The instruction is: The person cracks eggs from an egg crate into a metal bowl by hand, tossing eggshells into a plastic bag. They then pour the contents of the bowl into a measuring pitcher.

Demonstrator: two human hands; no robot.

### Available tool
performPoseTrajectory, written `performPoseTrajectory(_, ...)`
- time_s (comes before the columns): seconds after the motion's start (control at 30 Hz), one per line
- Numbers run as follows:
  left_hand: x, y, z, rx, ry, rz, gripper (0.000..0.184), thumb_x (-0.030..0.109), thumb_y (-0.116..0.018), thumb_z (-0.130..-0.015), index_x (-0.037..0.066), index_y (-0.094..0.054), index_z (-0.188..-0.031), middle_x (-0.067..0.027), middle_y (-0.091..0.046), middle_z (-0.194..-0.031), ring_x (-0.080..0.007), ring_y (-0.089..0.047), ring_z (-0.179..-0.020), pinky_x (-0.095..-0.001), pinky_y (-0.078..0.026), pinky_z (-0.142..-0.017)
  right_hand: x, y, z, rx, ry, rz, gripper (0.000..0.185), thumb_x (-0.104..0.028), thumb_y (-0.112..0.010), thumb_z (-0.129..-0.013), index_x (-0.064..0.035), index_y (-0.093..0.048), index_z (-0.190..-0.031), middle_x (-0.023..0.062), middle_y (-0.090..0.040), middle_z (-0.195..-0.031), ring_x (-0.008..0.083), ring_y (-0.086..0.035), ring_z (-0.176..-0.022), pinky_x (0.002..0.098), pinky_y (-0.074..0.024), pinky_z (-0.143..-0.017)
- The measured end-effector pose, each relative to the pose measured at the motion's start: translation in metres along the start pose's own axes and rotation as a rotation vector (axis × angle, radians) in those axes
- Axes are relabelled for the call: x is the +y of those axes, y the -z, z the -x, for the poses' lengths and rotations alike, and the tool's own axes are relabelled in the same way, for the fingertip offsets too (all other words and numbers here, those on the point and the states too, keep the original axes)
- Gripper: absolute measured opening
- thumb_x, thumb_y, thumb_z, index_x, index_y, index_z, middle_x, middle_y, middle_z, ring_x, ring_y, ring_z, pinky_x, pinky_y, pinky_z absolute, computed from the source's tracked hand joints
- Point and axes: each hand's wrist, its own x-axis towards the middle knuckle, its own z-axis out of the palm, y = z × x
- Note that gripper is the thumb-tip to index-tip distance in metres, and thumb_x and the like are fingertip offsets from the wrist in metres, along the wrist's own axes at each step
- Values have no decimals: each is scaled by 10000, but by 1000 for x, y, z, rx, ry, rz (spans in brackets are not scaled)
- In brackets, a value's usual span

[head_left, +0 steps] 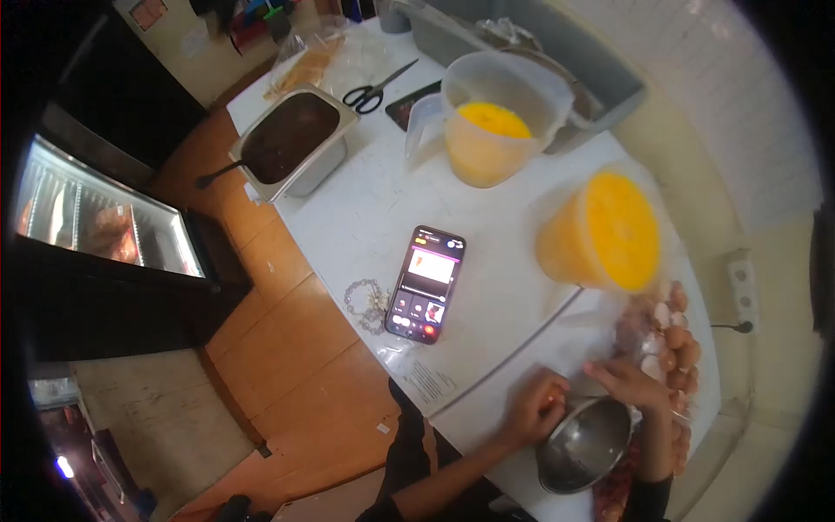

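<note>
My left hand (535, 405) is curled closed above the left rim of a metal bowl (584, 445); whatever its fingers hold is too small to make out. Over the bowl's upper rim, my right hand (628, 384) has its fingers stretched towards the left hand, with nothing visible in them. The bowl stands tilted in view near the table's lower edge. Brown eggs and shells (683, 352) are heaped to the right of the hands. Above them is a clear container (609, 230) of yellow egg liquid, somewhat blurred.
A jug (487, 143) with yellow liquid stands farther back beside a grey bin (609, 91). On the white table (348, 235) are a lit phone (425, 284), a bracelet (366, 304), scissors (377, 90), and a metal pan (296, 143) of dark contents. A wall socket (744, 291) is at right.
</note>
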Motion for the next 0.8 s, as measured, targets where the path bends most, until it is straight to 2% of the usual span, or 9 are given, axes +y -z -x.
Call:
performPoseTrajectory(0.07, -24, 9, -18, 64, 22, 85, 116, 42, -595, -876, 53, -590, -992, -47, -585, -938, -168, -575, -856, -275, -451, -795, -7, 6, -27, -138, -308, 79, 619, -567, -504, -969, 12, -700, -1067, 130, -692, -893, 197, -616, -955, 331, -463, -917)
performPoseTrajectory(0.1, -1, 5, -4, 44, -62, 7, 116, 42, -595, -876, 53, -590, -992, -47, -585, -938, -168, -575, -856, -275, -451, -795, -15, 7, 15, -67, -147, 7, 630, -555, -477, -986, 33, -683, -1078, 136, -689, -932, 195, -617, -951, 319, -468, -906)
performPoseTrajectory(0.23, 13, -5, 6, 65, 139, 234, 124, 112, -509, -947, 39, -599, -992, 9, -553, -808, -66, -522, -733, -221, -425, -690, 22, -5, 60, 249, 80, -135, 527, -460, -515, -1001, 26, -654, -1151, 136, -688, -1020, 202, -637, -969, 308, -474, -918)
performPoseTrajectory(0.3, 31, 1, 8, 102, 71, 264, 90, 76, -526, -932, 41, -603, -964, -3, -554, -763, -70, -515, -672, -226, -416, -616, 29, -15, 84, 427, 143, -188, 490, -424, -527, -1005, 17, -640, -1187, 140, -689, -1058, 209, -645, -980, 312, -478, -922)
performPoseTrajectory(0.37, 79, 1, 13, 125, 80, 331, 107, 104, -517, -949, 34, -598, -961, -17, -555, -735, -71, -504, -641, -227, -408, -588, 36, -21, 114, 568, 175, -158, 441, -388, -507, -1021, -23, -648, -1223, 146, -679, -1172, 230, -605, -1112, 320, -432, -1006)
performPoseTrajectory(0.5, 137, -20, 33, 11, 2, 332, 176, 171, -503, -963, 20, -591, -978, -45, -572, -821, -102, -528, -677, -246, -432, -604, 72, -65, 143, 648, 102, -353, 437, -351, -509, -1023, -35, -580, -1317, 189, -652, -1211, 247, -604, -1143, 361, -461, -986)
performPoseTrajectory(0.53, 144, -26, 38, -29, 3, 349, 225, 223, -507, -967, 15, -591, -985, -57, -577, -857, -119, -539, -698, -256, -443, -620, 73, -75, 146, 663, 145, -346, 471, -374, -504, -1016, -38, -547, -1343, 229, -631, -1235, 305, -594, -1174, 378, -448, -1005)
performPoseTrajectory(0.63, 131, -40, 56, -150, 102, 273, 158, 133, -483, -973, 11, -583, -977, -71, -579, -901, -107, -536, -694, -251, -439, -600, 67, -99, 150, 756, 204, -324, 513, -374, -501, -1006, -40, -484, -1395, 291, -557, -1320, 408, -524, -1266, 419, -403, -1061)
performPoseTrajectory(0.8, 106, -42, 86, -107, 206, 274, 140, 128, -492, -957, 25, -587, -964, -67, -581, -916, -138, -540, -700, -270, -438, -609, 64, -120, 177, 711, 202, -397, 514, -359, -502, -1007, -49, -466, -1414, 289, -547, -1330, 410, -571, -1198, 425, -438, -1027)
